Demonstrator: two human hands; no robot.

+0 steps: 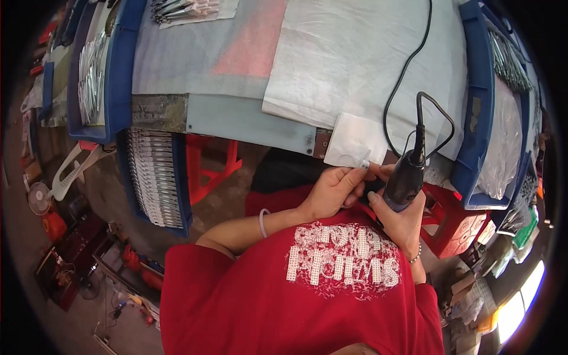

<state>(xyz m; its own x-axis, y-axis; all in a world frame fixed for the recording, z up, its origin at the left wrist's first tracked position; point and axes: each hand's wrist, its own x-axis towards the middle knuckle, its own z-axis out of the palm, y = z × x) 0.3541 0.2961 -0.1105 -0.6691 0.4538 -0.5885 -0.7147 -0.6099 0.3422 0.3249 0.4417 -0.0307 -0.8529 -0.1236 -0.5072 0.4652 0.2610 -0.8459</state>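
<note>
left hand fingers pinching small metal piece at surface edge | right hand wrapped around corded rotary tool | risk: tip skating onto fingertips, piece slipping, cord snagging

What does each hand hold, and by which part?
The right hand grips a dark corded rotary tool around its body. The left hand pinches a small metal piece by its near end.

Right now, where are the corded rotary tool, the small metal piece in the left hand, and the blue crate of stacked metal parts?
Corded rotary tool (pixel 407 177), head view, on its grey body.
Small metal piece (pixel 364 164), head view, on its exposed tip.
Blue crate (pixel 184 195), head view, on its right wall.
</note>
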